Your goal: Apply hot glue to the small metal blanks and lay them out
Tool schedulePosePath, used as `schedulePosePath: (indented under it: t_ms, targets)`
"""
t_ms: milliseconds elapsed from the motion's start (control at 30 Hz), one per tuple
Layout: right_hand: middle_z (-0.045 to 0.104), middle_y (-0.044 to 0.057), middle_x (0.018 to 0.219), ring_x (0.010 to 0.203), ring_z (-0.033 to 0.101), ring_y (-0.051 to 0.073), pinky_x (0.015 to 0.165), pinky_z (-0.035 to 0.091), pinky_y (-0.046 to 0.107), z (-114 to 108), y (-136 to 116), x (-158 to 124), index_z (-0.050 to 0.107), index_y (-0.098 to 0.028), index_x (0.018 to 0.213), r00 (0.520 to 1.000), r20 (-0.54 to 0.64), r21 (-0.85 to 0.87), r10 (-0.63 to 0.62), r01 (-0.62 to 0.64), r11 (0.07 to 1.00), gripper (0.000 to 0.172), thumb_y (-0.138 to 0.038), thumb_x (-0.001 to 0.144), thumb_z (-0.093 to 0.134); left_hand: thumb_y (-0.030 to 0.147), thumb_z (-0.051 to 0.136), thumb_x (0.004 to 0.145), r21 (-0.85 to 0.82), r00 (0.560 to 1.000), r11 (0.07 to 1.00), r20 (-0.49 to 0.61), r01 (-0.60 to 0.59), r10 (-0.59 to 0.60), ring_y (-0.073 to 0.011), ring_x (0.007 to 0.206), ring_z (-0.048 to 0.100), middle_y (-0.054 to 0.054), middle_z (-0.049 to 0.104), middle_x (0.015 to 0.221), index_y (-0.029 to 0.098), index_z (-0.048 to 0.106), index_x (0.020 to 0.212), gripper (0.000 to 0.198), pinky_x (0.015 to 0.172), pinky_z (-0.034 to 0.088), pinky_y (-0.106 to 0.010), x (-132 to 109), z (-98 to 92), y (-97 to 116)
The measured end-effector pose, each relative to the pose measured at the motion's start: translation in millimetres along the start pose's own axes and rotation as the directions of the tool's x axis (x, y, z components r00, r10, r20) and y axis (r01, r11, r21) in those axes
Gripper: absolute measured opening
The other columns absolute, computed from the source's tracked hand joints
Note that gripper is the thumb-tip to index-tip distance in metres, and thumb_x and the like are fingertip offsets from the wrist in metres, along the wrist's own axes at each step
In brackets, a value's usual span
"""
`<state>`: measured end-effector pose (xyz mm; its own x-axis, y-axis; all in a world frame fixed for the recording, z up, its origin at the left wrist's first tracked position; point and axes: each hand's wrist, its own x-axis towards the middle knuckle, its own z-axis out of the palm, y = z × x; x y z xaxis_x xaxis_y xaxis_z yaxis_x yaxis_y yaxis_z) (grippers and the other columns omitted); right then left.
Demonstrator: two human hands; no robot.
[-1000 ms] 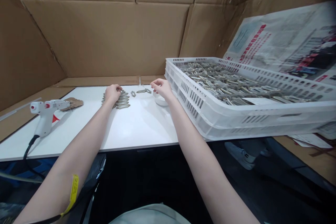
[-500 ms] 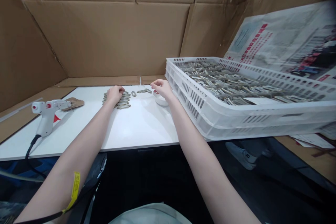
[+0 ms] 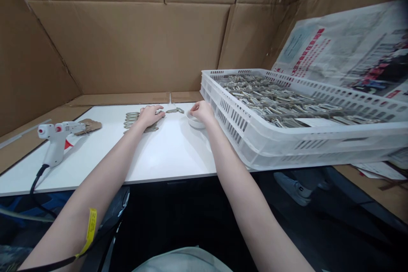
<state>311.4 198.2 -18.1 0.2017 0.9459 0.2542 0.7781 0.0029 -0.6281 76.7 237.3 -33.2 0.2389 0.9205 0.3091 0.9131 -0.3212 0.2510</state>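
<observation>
My left hand [image 3: 151, 116] lies over the right side of a group of flat, greenish-grey, elongated pieces [image 3: 131, 118] laid out in rows on the white table. Its fingers and thumb are spread apart, tips towards the small piece beside the rows, which the hand mostly hides. At a small white bowl [image 3: 196, 124], my right hand [image 3: 203, 111] has its fingertips pinched together over the rim. What they hold, if anything, is too small to make out. A few more similar pieces [image 3: 174, 110] lie between the two hands, farther back.
A large white plastic crate [image 3: 270, 138] full of similar pieces stands at the right. On the left, a white glue gun [image 3: 57, 140] stands with its nozzle by a brown scrap [image 3: 92, 125]. Cardboard walls [image 3: 127, 46] enclose the table; a newspaper sheet [image 3: 347, 51] hangs at right.
My left hand has shifted right from the rows and its fingers have spread. My right hand has moved slightly right and down, its fingertips now at the bowl.
</observation>
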Motion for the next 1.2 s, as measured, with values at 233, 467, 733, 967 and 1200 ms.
schedulePosePath:
  t_ms: [233, 467, 733, 967, 1200]
  targets:
    - [0.070, 0.007, 0.070, 0.076, 0.068, 0.026, 0.072, 0.051, 0.035, 7.3, 7.7, 8.2, 0.062, -0.022, 0.054, 0.987, 0.159, -0.063, -0.038, 0.049, 0.997, 0.017, -0.005, 0.056, 0.068, 0.030, 0.061, 0.079, 0.004, 0.996, 0.999, 0.073, -0.044, 0.044, -0.0318, 0.115, 0.059, -0.005, 0.074, 0.113, 0.029, 0.069, 0.116, 0.038, 0.099, 0.037, -0.040, 0.1, 7.5, 9.3]
    - [0.072, 0.006, 0.077, 0.077, 0.068, 0.023, 0.072, 0.049, 0.031, 0.4, 1.5, 1.8, 0.066, -0.021, 0.060, 0.991, 0.131, -0.064, 0.007, 0.002, 0.998, 0.016, -0.006, 0.057, 0.071, 0.038, 0.062, 0.079, -0.007, 0.998, 1.000, 0.052, -0.030, 0.030, -0.0339, 0.115, 0.058, -0.008, 0.073, 0.115, 0.027, 0.066, 0.119, 0.042, 0.102, 0.032, -0.046, -2.2, 7.4, 15.2]
    - [0.071, 0.002, 0.072, 0.078, 0.068, 0.019, 0.076, 0.050, 0.029, -5.0, -4.5, 0.5, 0.065, -0.020, 0.066, 0.995, -0.086, 0.193, -0.053, 0.069, 0.979, 0.015, -0.017, 0.062, 0.079, 0.023, 0.063, 0.079, -0.109, 0.999, 0.993, 0.021, -0.033, 0.036, -0.0270, 0.100, 0.065, -0.004, 0.076, 0.098, 0.025, 0.066, 0.114, 0.035, 0.099, 0.033, -0.043, -5.2, 5.6, 18.4]
    - [0.066, 0.000, 0.060, 0.060, 0.068, 0.015, 0.064, 0.054, 0.025, -4.7, -13.3, -5.4, 0.064, -0.016, 0.067, 0.998, -0.023, 0.527, -0.063, 0.066, 0.847, 0.010, -0.008, 0.070, 0.067, 0.018, 0.068, 0.069, -0.309, 0.998, 0.949, -0.051, -0.062, 0.049, -0.0211, 0.081, 0.066, -0.004, 0.071, 0.100, 0.023, 0.066, 0.115, 0.046, 0.080, 0.047, -0.032, -6.8, 2.7, 21.5]
    - [0.065, 0.000, 0.056, 0.055, 0.063, 0.013, 0.059, 0.048, 0.023, -6.1, -16.0, -8.2, 0.069, -0.016, 0.070, 0.988, 0.007, 0.518, -0.154, 0.128, 0.846, 0.005, -0.019, 0.070, 0.072, 0.034, 0.073, 0.070, -0.602, 0.993, 0.789, -0.079, -0.120, 0.090, -0.0203, 0.081, 0.068, -0.008, 0.073, 0.100, 0.017, 0.072, 0.098, 0.033, 0.074, 0.052, -0.031, -14.8, -6.4, 41.7]
